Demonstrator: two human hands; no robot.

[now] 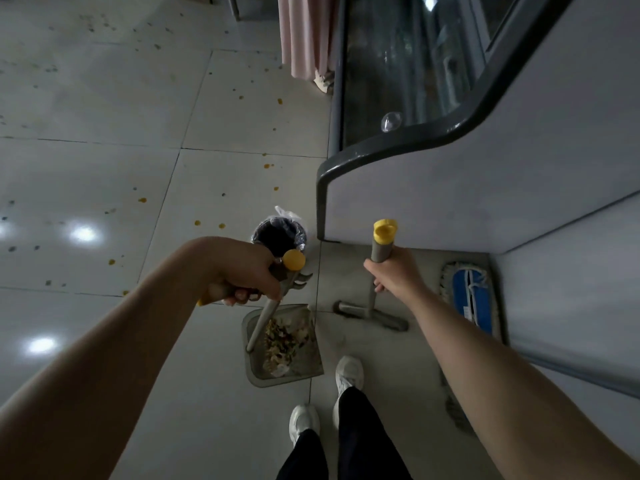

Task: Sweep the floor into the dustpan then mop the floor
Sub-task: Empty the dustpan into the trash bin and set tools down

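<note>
Left hand point(244, 275) grips loaded dustpan point(303, 370) handle; right hand point(394, 273) grips broom point(381, 252). Bin point(257, 232) just ahead, left-side.

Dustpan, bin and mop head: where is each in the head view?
dustpan point(258, 368): head view, bare grey base near its lower left corner.
bin point(277, 239): head view, dark liner inside.
mop head point(467, 296): head view, blue top panel.
</note>
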